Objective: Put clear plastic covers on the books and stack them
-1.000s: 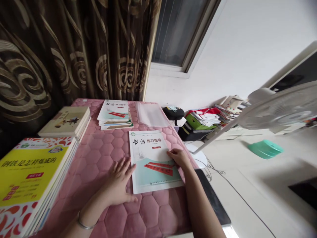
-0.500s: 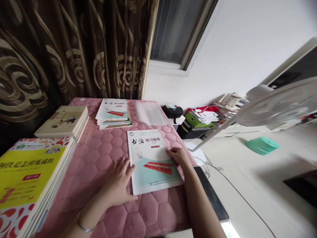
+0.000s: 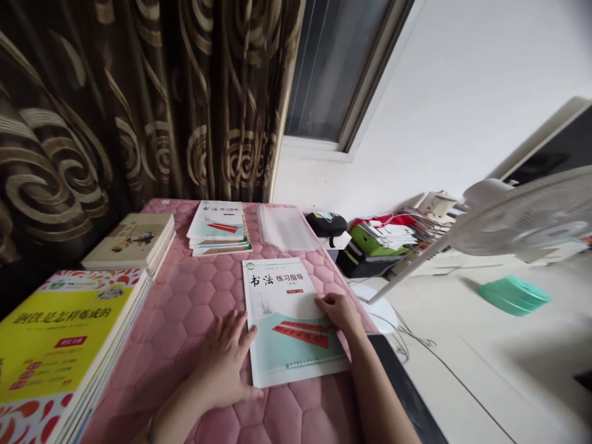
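Observation:
A white and pale-green calligraphy workbook [image 3: 282, 314] with red strips on its cover lies flat on the pink quilted table cover [image 3: 231, 419]. Along its left edge rests my left hand [image 3: 231, 357], fingers spread, thumb near the lower left corner. My right hand [image 3: 342, 316] is closed at the workbook's right edge, with a fingertip on the cover; the other fingers are partly hidden. Farther back, a small pile of workbooks [image 3: 217, 222] has the same cover on top. Beside that pile are clear plastic sleeves [image 3: 287, 228].
On the left stand a stack with a yellow book [image 3: 69, 327] on top and a stack of beige books [image 3: 132, 240]. A white fan [image 3: 509, 216] leans in from the right. A black case [image 3: 327, 225] sits beyond the table's edge, and a green stool [image 3: 513, 295] is on the floor.
The view has tilted slightly upward, so everything sits lower in the picture. Both hands and the workbook keep nearly the same places relative to each other.

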`<state>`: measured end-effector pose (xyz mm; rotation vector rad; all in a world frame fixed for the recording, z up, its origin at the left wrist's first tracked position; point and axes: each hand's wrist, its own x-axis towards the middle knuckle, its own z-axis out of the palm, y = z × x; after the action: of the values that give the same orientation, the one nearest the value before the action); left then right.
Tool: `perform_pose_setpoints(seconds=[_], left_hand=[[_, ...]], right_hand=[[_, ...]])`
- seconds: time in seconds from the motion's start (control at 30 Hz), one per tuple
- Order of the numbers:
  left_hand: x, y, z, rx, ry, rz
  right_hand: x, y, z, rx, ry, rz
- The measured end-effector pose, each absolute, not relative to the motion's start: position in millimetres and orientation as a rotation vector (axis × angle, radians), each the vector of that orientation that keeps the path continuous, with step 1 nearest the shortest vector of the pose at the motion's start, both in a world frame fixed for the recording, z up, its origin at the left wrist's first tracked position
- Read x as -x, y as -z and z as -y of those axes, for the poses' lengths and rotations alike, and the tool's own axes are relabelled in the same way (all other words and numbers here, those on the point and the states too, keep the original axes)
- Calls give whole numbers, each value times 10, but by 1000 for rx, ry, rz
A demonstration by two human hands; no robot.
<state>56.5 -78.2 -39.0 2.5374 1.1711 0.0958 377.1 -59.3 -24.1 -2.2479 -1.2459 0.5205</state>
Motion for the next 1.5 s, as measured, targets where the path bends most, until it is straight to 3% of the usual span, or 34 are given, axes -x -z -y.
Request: perform_pose_setpoints(seconds=[0.27,1.17,1.5], left_hand=[[-591,208,813,-2442,20,-1199],[-583,249,798,-2415,19,-1206],[-606,230,797,-2391,69,-1238]], right_hand=[[-3785,287,578,2246,-513,1290],[-3614,151,606,2373,-325,1296],[-3771,230,464,2226,-696,1214]])
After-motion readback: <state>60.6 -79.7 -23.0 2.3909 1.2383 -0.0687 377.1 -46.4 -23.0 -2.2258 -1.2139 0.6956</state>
